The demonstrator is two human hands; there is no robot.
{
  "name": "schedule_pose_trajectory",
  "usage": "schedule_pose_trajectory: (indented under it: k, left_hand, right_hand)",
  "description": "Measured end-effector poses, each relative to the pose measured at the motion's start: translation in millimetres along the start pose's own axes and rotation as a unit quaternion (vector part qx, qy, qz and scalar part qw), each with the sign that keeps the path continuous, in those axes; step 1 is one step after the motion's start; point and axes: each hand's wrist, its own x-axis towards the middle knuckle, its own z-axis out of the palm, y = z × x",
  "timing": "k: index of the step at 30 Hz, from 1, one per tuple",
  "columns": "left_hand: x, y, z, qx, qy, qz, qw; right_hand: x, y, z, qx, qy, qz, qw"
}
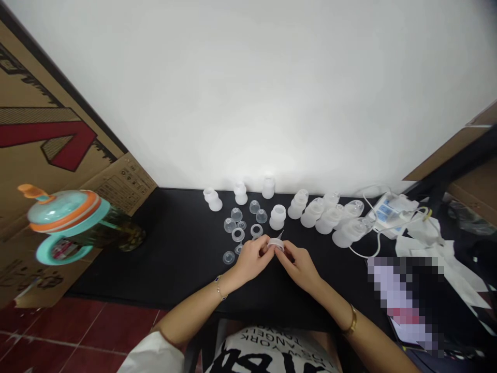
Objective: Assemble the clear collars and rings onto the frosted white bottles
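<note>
Even, fairly bright indoor light, soft pale glow on the wall behind the far edge of the black table, wide-angle bending toward the frame sides, small clear parts slightly soft, pixelated patch beyond the table's right side.

The fingers of both hands partly cover the white ring, and the left hand partly hides a clear nipple. Blocky pixels mask the screen. The bottom edge crops the shirt; the left edge crops the cardboard box. Print on the white device is too small to read.
</note>
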Motion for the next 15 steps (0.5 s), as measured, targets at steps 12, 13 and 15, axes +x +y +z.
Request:
schedule_pose_trajectory:
  k: [12, 13, 15]
  left_hand:
    - [-0.6, -0.5, 1.4, 0.074, 0.000, -0.003, 0.997]
    - [-0.8, -0.1, 1.2, 0.075, 0.001, -0.002, 0.997]
    - [-1.2, 1.5, 0.5, 0.080, 0.004, 0.002, 0.997]
  right_hand:
    - [1.7, 0.2, 1.3, -0.018, 0.008, 0.009, 1.000]
    - [1.6, 0.1, 1.4, -0.021, 0.008, 0.009, 1.000]
    - [1.3, -0.1, 1.4, -0.027, 0.009, 0.008, 1.000]
